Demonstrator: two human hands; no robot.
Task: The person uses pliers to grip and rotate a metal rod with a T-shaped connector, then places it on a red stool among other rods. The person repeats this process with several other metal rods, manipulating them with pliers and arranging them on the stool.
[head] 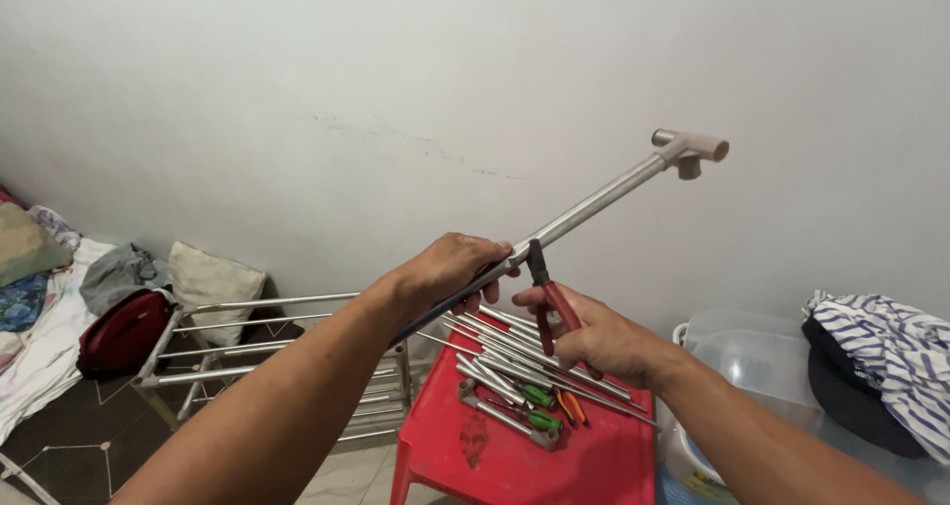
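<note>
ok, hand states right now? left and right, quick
Left hand: closed around the metal tube, holding it raised above the red stool.
Right hand: closed on the red-handled pliers, whose jaws are at the tube.

Two bare forearms and two bare hands, nothing worn

The left hand [450, 268] and the right hand [594, 342] carry no gloves, rings, bands or watch anywhere the camera can see. Back from the fingers [473, 297] of the left hand, the wrist and forearm run uncovered to the lower frame edge, with no sleeve or cuff showing; fine hair lies along the upper side of that forearm. Back from the fingers of the right hand the same holds: a bare wrist, then a bare forearm reaching the bottom right edge. Knuckles and tendons stand out on both hands. Nails are short where they show. The upper arms and shoulders lie outside the picture.
</note>
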